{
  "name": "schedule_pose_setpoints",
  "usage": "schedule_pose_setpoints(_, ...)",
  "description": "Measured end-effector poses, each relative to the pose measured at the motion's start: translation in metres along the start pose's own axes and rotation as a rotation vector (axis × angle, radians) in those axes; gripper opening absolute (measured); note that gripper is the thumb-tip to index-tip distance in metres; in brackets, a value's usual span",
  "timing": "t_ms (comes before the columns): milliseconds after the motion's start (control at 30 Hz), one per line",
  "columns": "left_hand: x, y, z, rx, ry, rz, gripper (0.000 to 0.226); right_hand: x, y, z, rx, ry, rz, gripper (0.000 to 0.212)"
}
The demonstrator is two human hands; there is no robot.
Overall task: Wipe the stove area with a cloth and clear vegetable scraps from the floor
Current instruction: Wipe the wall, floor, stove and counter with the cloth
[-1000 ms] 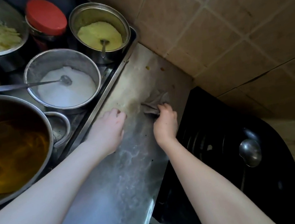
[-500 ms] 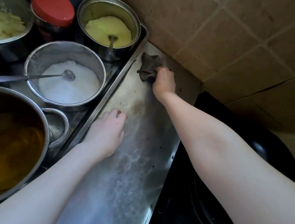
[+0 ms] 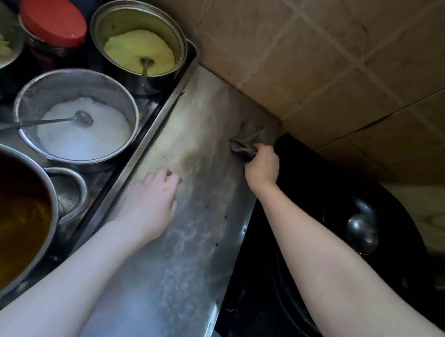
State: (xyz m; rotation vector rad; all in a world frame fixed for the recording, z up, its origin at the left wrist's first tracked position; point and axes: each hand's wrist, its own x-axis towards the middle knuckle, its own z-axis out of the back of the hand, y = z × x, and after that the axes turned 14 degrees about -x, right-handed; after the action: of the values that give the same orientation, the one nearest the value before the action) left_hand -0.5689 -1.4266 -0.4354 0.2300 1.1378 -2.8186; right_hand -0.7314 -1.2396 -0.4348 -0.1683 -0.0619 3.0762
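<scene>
Grips the cloth (image 3: 245, 143) in the right hand (image 3: 262, 166) on the surface (image 3: 170, 281); rests the loosely curled, empty left hand (image 3: 151, 203) leftward.

Likely a kitchen: seasoning pots (image 3: 106, 90), tiled wall (image 3: 339, 29).

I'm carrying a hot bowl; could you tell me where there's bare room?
The steel counter is bare near its front edge, between tray and black wok. Farther back the left hand, right hand and cloth occupy it; the tray is crowded.
</scene>
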Motion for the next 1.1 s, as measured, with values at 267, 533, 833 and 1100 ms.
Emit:
schedule_pose_setpoints(267, 0.001, -0.005, -0.002, 0.019, 0.018, -0.014, 0.033, -0.067, 0.008, -0.031, -0.007, -0.045, 0.137, 0.059)
schedule_pose_setpoints(533, -0.002, -0.007, 0.003, 0.043, 0.034, -0.023, 0.035, -0.011, 0.010, -0.013, 0.172, -0.060, 0.039, 0.048)
schedule_pose_setpoints(833, -0.011, -0.005, 0.002, 0.072, 0.061, -0.012, 0.035, 0.003, 0.010, -0.006, 0.186, -0.043, 0.034, 0.043)
schedule_pose_setpoints(1100, 0.003, -0.011, 0.006, 0.051, 0.044, -0.002, 0.033, -0.052, 0.019, -0.034, 0.223, -0.096, 0.319, 0.052)
